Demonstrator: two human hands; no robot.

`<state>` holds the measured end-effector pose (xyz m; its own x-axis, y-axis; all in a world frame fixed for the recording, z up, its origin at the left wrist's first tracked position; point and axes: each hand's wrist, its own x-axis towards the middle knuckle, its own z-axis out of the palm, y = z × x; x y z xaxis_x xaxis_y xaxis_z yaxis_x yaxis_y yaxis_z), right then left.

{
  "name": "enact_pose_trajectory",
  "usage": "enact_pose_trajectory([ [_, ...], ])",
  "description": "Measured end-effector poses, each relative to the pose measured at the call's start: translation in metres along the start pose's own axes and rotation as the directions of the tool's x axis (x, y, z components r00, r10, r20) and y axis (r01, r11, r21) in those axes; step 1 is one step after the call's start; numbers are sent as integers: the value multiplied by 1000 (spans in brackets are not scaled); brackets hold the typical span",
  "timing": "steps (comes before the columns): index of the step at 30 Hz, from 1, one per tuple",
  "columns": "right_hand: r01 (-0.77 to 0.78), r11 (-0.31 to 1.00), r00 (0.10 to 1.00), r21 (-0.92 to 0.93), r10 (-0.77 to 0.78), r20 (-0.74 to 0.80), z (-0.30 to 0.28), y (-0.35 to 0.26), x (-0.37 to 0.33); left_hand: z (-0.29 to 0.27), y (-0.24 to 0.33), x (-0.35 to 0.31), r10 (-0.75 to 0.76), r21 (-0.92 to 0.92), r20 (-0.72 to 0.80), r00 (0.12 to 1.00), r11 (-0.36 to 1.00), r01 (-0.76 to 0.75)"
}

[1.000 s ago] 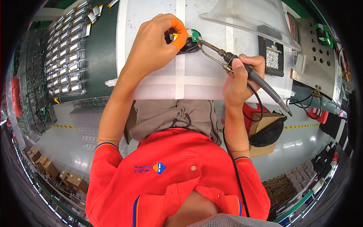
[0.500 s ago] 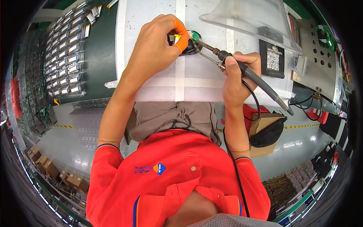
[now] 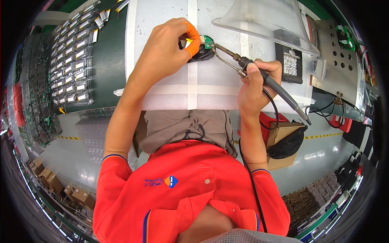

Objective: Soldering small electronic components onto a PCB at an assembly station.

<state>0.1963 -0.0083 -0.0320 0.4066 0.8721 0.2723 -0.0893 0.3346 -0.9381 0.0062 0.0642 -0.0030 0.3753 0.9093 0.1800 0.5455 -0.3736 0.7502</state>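
My left hand (image 3: 164, 48), orange covers on its thumb and index finger, is closed in a pinch over a black rounded housing (image 3: 201, 56). Between those fingers shows a small battery with a yellow end (image 3: 188, 42); the fingers hide part of it. A green circuit board (image 3: 208, 41) sits in the housing's right side. My right hand (image 3: 255, 91) grips a grey soldering iron (image 3: 279, 87) that has a thin curved metal tube beside its tip. The tip is at the board's right edge; whether it touches is too small to tell.
A clear plastic hood (image 3: 263, 20) is at the back right, near a black tray of silvery bits (image 3: 290, 62). Beyond them stands a perforated metal box (image 3: 338, 60). Rows of batteries (image 3: 77, 60) lie on the green surface at left. The iron's black cable (image 3: 251, 174) trails past my right arm.
The iron's tip has shifted slightly right, from over the board to its right edge, exposing more of the green board. My left hand keeps its pinch, slightly lower.
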Motion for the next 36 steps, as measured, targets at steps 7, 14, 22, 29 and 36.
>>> enact_pose_trajectory([
  [7,-10,999,1000,37,10,23,3,-2,-1,-8,3,7,-3,24,118,993,1000,0],
  [14,-2,999,1000,37,1,17,2,-3,0,-6,3,7,11,2,96,995,1000,-11],
  [22,100,995,994,-14,-100,-43,-38,-17,-7,-3,5,8,-12,-7,80,997,1000,13],
  [29,28,992,960,125,8,-281,-88,-45,-3,-7,6,7,3,-19,81,997,1000,-2],
  [36,11,933,941,360,112,-320,-136,-47,-12,-2,9,8,15,-64,68,998,998,-10],
])
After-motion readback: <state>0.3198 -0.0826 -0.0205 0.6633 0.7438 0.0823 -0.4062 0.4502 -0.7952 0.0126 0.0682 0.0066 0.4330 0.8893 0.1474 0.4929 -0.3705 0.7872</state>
